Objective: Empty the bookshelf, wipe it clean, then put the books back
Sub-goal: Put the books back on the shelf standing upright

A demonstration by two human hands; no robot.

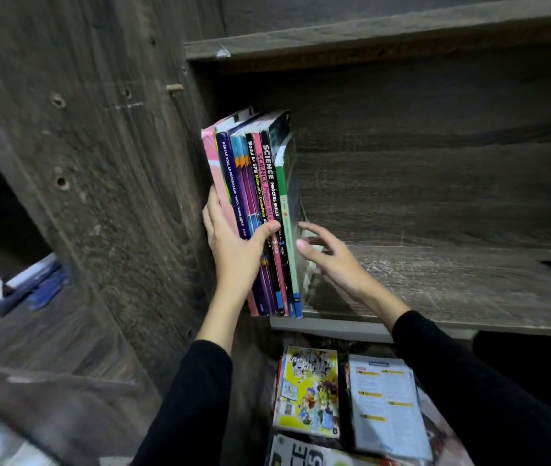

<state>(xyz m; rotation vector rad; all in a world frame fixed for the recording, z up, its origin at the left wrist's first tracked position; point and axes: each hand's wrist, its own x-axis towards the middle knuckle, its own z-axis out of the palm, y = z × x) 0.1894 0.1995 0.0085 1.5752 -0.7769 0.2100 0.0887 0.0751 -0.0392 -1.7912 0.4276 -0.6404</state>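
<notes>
A single wide-angle camera, worn on the person's head, looks forward and down from close in at the bookshelf (pixel 435 280), the row of books (pixel 260 203) near mid-frame.

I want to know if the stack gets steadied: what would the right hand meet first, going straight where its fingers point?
Most likely the right end of the row of books, by the green spine; the right hand is nearly there, though blur hides depth.
</notes>
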